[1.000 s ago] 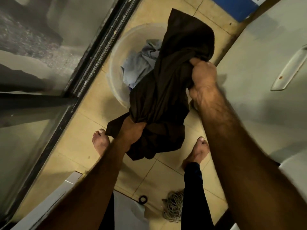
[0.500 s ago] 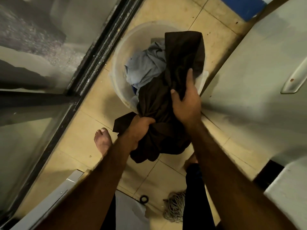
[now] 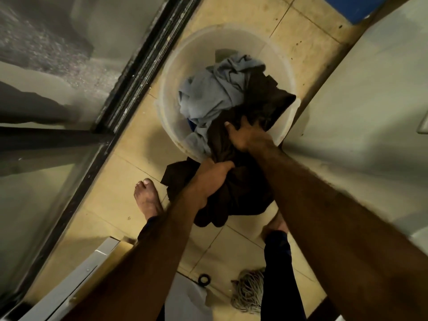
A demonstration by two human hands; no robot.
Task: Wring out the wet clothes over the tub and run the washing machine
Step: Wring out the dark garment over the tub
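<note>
**Position.** The dark brown garment (image 3: pixel 236 188) is stretched across the near rim of the tub (image 3: pixel 171 72). The tub is round and translucent white, and it stands on the tiled floor (image 3: pixel 111 195) at 12 o'clock from the person.

**Orientation.** The garment's long axis runs from 7 o'clock to 1 o'clock.
- The 1 o'clock end lies inside the tub and reaches the rim on that side.
- The 7 o'clock end hangs as a loose bundle outside the tub, above the floor.

**Hands.**
- The left hand (image 3: pixel 215 179) has its fingers curled tightly round the gathered cloth at the tub's 6 o'clock rim.
- The right hand (image 3: pixel 245 137) is placed further along the garment toward 1 o'clock. Its thumb is spread, and its fingers are bent over a fold, with the tips sunk in the cloth.

**Count.**
- One tub.
- Two garments: the brown one and a grey-blue garment (image 3: pixel 208 96), which is crumpled in the tub at 10 o'clock from the right hand. A small blue patch shows beneath it, but what it is cannot be told.
- Two bare feet: the left foot (image 3: pixel 147 198) and the right foot (image 3: pixel 275 224), which is partly hidden by the forearm.
- One mop head (image 3: pixel 249 289) at 6 o'clock.
- One black ring (image 3: pixel 203 279), lying just beside the mop head.
</note>
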